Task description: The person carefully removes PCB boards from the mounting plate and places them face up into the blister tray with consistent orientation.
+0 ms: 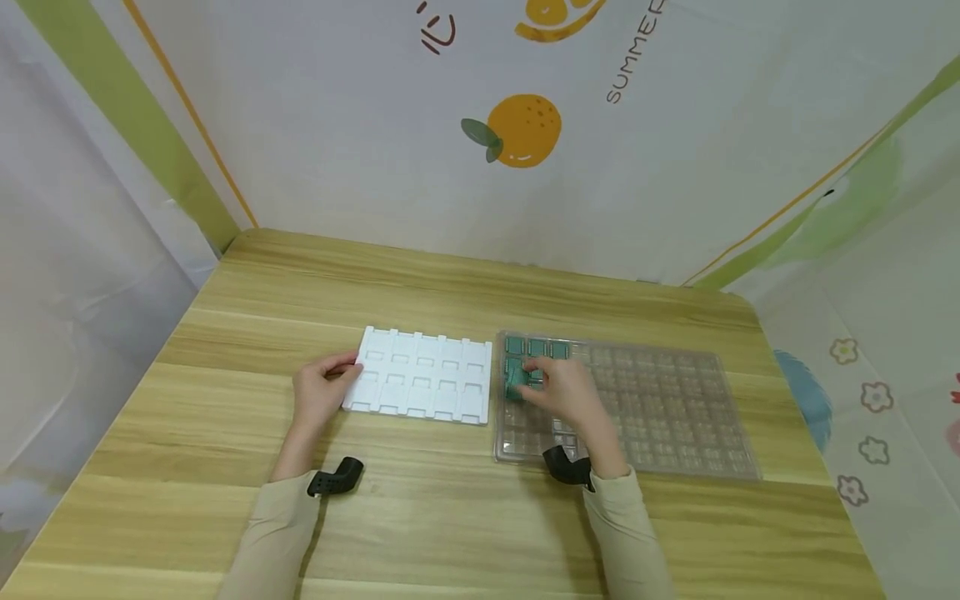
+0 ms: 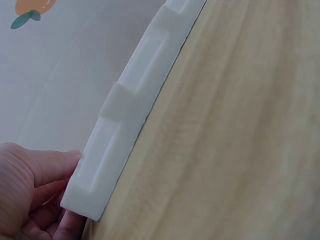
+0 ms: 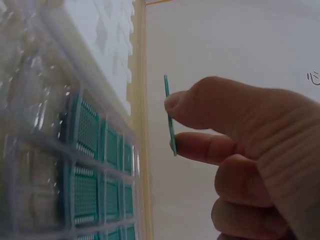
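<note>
The right hand [image 1: 564, 392] hovers over the near-left part of a clear plastic tray [image 1: 675, 408], pinching a thin green circuit board [image 3: 170, 117] edge-on between thumb and forefinger. The grip is only on the board's edges, so it could slip and fall back among the other green boards [image 3: 95, 165] sitting in the tray's pockets, or twist out of line. The left hand [image 1: 318, 393] holds the near corner of a white foam tray [image 1: 423, 383], thumb on top and fingers curled beneath; a loose hold could let this light tray slide on the desk [image 1: 450, 517]. The board is small, flat, rectangular and green, apparently dotted with rows of tiny holes like its neighbours. The white tray lies just left of the right hand, touching the clear one.
</note>
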The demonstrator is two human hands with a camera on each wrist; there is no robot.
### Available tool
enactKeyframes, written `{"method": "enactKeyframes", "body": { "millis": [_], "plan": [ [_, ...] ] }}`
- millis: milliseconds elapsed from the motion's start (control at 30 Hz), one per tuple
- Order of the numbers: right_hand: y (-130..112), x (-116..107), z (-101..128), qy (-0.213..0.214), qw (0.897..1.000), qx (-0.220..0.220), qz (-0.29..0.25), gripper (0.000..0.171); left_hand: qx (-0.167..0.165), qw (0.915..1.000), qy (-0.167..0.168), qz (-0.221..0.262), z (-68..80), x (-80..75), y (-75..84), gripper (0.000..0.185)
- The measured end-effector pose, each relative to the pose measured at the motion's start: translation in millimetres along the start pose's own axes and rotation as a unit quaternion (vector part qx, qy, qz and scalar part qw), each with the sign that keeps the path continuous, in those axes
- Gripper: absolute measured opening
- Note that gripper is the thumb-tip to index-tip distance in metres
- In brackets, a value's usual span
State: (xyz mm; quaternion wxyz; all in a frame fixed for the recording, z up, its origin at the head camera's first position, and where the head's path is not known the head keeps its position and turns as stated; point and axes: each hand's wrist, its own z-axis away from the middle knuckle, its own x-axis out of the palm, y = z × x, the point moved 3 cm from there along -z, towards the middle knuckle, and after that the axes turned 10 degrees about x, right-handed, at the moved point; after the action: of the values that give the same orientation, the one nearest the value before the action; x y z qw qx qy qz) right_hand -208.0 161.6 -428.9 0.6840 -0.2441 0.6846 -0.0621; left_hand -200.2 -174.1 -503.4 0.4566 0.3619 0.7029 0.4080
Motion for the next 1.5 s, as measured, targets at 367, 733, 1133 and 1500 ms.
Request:
{"method": "enactKeyframes", "body": {
  "millis": [367,733,1133,1500],
  "plan": [
    [13.9,1.0,14.7,-0.020,1.000,0.001,0.021,0.024,0.004,1.0000,0.001,-0.001,1.3,-2.7,-1.5,0.019],
    [27.2,10.0,29.3,-0.052,0.998,0.008,0.017,0.023,-0.001,1.0000,0.002,-0.006,1.9,-3.9,-2.3,0.019],
    [27.4,15.0,34.8,-0.047,0.998,-0.007,0.047,0.026,-0.008,0.9998,-0.004,-0.019,2.0,-5.5,-1.0,0.020],
    [26.9,17.2,39.3,-0.031,0.996,-0.006,0.080,0.025,-0.010,0.9999,-0.002,-0.013,1.5,-4.7,-0.4,0.019]
  ]
}}
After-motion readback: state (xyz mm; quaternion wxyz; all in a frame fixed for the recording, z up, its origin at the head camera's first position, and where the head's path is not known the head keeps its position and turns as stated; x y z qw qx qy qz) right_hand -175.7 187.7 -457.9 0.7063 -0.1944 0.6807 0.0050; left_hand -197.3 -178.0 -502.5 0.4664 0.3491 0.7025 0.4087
